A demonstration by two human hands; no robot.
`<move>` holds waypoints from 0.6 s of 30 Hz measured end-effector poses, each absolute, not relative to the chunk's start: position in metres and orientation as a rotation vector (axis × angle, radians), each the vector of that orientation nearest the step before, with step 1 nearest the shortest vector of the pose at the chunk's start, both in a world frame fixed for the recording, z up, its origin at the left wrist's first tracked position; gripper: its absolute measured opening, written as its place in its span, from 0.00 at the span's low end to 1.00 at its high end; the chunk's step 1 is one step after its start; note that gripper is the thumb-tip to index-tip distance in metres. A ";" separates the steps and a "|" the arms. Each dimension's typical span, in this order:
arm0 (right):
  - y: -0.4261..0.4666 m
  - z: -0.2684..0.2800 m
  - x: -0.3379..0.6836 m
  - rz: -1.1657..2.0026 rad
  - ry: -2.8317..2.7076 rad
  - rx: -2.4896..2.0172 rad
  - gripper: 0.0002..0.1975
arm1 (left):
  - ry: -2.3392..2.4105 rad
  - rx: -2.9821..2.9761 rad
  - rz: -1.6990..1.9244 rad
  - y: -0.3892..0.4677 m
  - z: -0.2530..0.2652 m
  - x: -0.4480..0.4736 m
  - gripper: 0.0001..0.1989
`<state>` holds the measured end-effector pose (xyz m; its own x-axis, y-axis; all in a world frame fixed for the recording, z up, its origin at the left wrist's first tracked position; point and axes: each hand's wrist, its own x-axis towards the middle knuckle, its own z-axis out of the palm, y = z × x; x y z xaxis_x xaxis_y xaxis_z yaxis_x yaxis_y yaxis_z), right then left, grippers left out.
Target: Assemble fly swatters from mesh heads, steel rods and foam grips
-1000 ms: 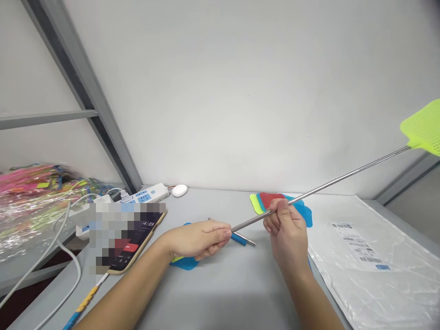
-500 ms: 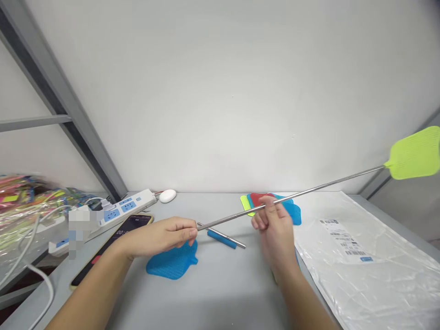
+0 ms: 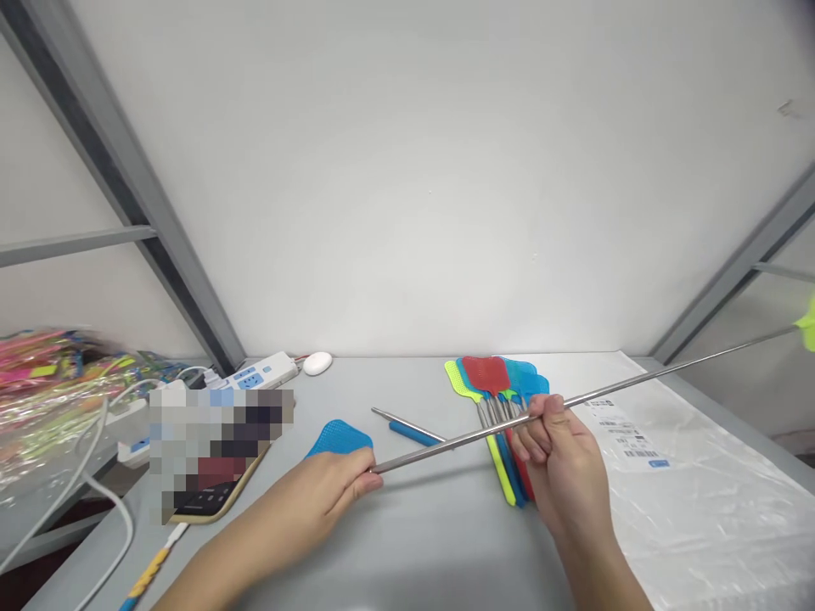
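Note:
My left hand (image 3: 340,488) is closed around the near end of a long metal rod. My right hand (image 3: 564,458) pinches the same rod further along. The rod belongs to a fly swatter (image 3: 675,365) that slants up to the right, its yellow-green head cut off by the picture's edge. Partly behind my left hand lies a blue swatter head (image 3: 340,437). A short metal rod (image 3: 407,422) and a blue handle (image 3: 413,434) lie side by side beyond the held rod. Several swatters in a stack, a red head (image 3: 485,374) on top, lie behind my right hand.
A white plastic mailer (image 3: 694,501) with a label covers the right side of the grey table (image 3: 407,543). To the left are a phone (image 3: 216,501), a power strip (image 3: 264,371), cables, and bagged colourful goods (image 3: 51,407). A white rounded object (image 3: 317,363) sits near the wall.
The held swatter has shifted right, so its head now leaves the picture. Both hands sit lower, the right one further right. The view has moved, showing more of the stacked swatters.

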<state>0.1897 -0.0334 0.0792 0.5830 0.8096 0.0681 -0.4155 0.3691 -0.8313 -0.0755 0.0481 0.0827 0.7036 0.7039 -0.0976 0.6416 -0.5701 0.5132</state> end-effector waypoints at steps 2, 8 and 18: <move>-0.040 0.076 0.188 0.836 -0.528 -0.881 0.17 | 1.032 2.427 0.154 0.042 0.082 -0.079 0.18; -0.069 0.047 0.194 0.741 -0.444 -0.894 0.15 | 1.154 2.560 0.540 0.023 0.054 -0.110 0.15; -0.089 0.017 0.170 0.646 -0.351 -0.939 0.13 | 1.329 2.287 1.210 0.001 0.015 -0.139 0.06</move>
<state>0.1701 -0.0893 0.0174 0.7601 0.6498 0.0041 -0.3575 0.4235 -0.8324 -0.1394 0.0007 0.0151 0.2468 0.8049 0.5396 0.6129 -0.5610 0.5565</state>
